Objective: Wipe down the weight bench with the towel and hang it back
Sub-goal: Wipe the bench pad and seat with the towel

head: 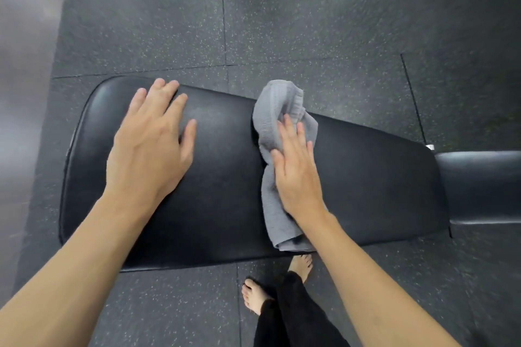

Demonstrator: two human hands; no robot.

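Note:
The black padded weight bench (366,177) lies across the view from left to right. A crumpled grey towel (273,118) rests across the pad's middle, reaching from its far edge to its near edge. My right hand (296,175) lies flat on the towel, fingers together, pressing it against the pad. My left hand (149,141) rests palm down on the bare pad near the bench's left end, fingers spread, holding nothing.
A second black pad section (479,186) continues to the right past a narrow gap. Speckled dark rubber floor tiles (310,22) surround the bench. My bare feet (253,293) and dark trouser legs stand just in front of the bench's near edge.

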